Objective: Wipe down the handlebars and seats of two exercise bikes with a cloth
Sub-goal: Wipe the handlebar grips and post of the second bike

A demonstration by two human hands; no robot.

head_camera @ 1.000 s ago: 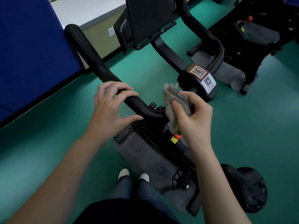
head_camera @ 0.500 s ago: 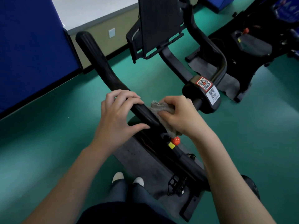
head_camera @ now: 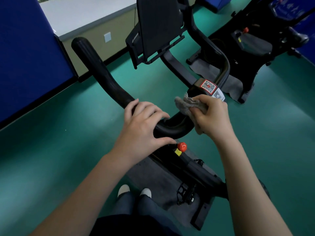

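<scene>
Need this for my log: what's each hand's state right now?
Left hand: fingers curled round the handlebar, gripping it.
Right hand: gripping the cloth.

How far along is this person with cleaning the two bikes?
Early, I'd guess. Nothing visibly marks a part as finished. In hand: the left hand grips the near bike's black curved handlebar while the right hand holds a crumpled grey cloth at its middle bend. Left: this bike's seat, out of clear view, and the second black bike behind, which nobody touches.
</scene>
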